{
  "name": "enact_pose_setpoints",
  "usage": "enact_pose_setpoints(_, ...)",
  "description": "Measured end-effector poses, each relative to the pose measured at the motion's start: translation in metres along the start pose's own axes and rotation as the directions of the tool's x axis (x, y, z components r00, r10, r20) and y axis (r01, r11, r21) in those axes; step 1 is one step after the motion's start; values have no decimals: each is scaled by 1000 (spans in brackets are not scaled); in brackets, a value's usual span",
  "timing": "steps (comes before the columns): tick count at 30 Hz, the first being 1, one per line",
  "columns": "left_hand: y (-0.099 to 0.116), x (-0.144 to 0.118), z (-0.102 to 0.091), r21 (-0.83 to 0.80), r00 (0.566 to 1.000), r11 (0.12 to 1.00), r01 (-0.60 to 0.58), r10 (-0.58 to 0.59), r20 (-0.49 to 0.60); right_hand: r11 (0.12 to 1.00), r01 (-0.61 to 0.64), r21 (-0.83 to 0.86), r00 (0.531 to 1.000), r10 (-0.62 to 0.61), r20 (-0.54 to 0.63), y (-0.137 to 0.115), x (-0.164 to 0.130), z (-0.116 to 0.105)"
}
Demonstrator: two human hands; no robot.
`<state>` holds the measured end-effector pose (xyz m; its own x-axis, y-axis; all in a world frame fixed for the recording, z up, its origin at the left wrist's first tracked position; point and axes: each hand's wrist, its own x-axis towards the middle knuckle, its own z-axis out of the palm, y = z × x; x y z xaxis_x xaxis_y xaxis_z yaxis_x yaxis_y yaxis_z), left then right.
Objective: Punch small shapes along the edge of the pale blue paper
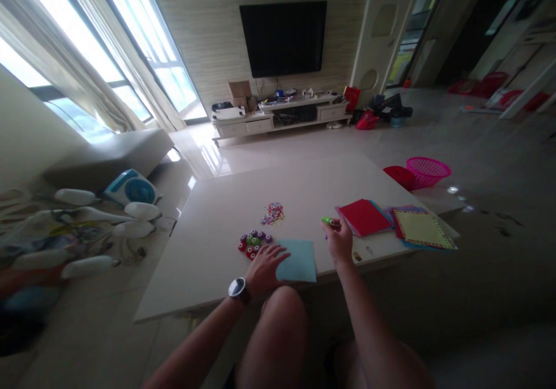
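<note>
At six o'clock on the bench (208,273), your left hand (264,268) lies flat, fingers spread, on blue paper (299,260). Your right hand (337,239) pinches a green punch (328,221); next, line it up with the paper's edge.

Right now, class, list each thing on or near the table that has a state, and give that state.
Light blue paper sheet: flat on table, left hand resting on it.
Green craft punch: held in right hand.
Round punches: clustered, loose on table.
Punched bits: scattered pile.
Red paper stack: lying flat.
Pink basket: upright.
Television: off.
</note>
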<state>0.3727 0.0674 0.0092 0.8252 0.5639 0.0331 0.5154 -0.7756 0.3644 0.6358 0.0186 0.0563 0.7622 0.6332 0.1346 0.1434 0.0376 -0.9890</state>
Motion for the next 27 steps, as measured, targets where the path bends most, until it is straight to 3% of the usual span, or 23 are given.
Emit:
enact_pose_setpoints(2,-9,7,-11,-2,998,1000,22,-22,-53,999,-34,32,999,34,-6,-4,0,2)
enact_pose_setpoints(4,-20,16,-13,25,986,991,128,-124,-107,998,-37,48,999,37,-12,-8,-2,4)
enact_pose_setpoints(10,-50,22,14,138,933,926,352,-334,-137,999,-29,22,1000,29,8,-9,-6,10)
enact_pose_setpoints(13,-57,11,21,153,924,916,370,-345,-167,999,-30,17,999,29,17,-7,-6,11)
enact_pose_setpoints(19,-65,-7,16,184,925,913,364,-332,-183,999,-33,13,999,32,33,-5,-7,12)
enact_pose_setpoints(27,-97,-35,3,202,874,856,475,-432,-224,1000,-25,-3,999,25,41,-2,-6,11)
